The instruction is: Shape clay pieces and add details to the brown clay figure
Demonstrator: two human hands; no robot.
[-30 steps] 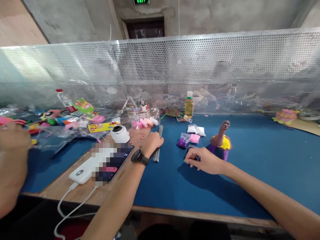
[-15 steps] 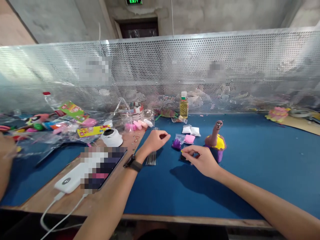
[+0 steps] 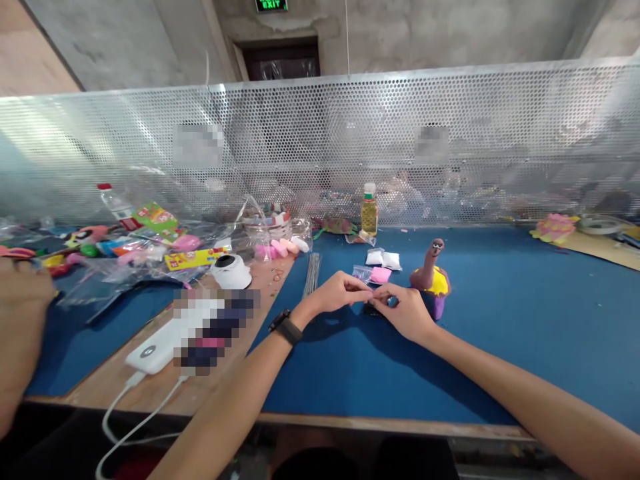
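While the left hand (image 3: 336, 293) lay on the bundle of thin metal rods (image 3: 313, 275) a second ago, it has since left them and swung toward three o'clock, so that its fingertips now meet those of the right hand (image 3: 406, 312) just in front of the clay figure (image 3: 433, 277). Both hands are pinched together over a small dark piece (image 3: 373, 309) that lies on the blue surface (image 3: 525, 320); whether either hand actually grips it, or only touches it, cannot be told, for the fingers cover most of it. The rods now lie free at about ten o'clock from the hands, well clear of the left wrist and its watch (image 3: 286, 327). The move reads as a shift from handling the rods to fine two-handed work on the small piece, close beside the figure's purple and yellow base. At twelve o'clock from the hands lie a pink clay packet (image 3: 381, 275) and white packets (image 3: 383, 259), with a bottle of yellow liquid (image 3: 369, 209) beyond them against the perforated screen. At nine o'clock a white power bank (image 3: 160, 343) rests on a wooden board, and another person's hand (image 3: 20, 293) shows at the far left edge.
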